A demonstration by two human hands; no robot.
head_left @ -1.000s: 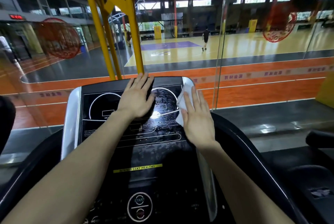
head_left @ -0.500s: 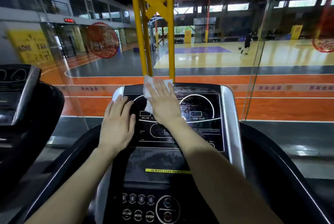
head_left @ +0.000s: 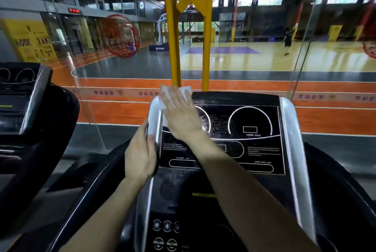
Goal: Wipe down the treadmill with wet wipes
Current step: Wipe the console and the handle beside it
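Judging by the console (head_left: 262, 156), how far along is the wipe-down?

Early, I think; the right hand (head_left: 179, 117) lies flat, fingers straight, pressing the wet wipe (head_left: 165, 97) onto its top left corner, the wipe's edge lapping over the silver left trim (head_left: 153, 115); damp streaks (head_left: 211, 123) show just right of that hand, so that part looks done.

And the other hand?

The left hand (head_left: 140, 152) rests along the same trim lower down, fingers fairly straight, thumb on the front; bracing, not clenched, holding nothing.

What is left?

Most of it, as I read it; the right dial (head_left: 250, 123) looks dry; the button panel (head_left: 166, 231), the silver right trim (head_left: 291, 140) and the black handrails (head_left: 335, 180) show no wetness that I can make out; the belt is out of sight.

Anything in the way?

Little; a glass pane (head_left: 301, 64) stands just behind the console, a yellow post (head_left: 207, 38) beyond it; a second treadmill (head_left: 24, 99) sits to the left, well apart; a person (head_left: 288, 40) is far off on the court.
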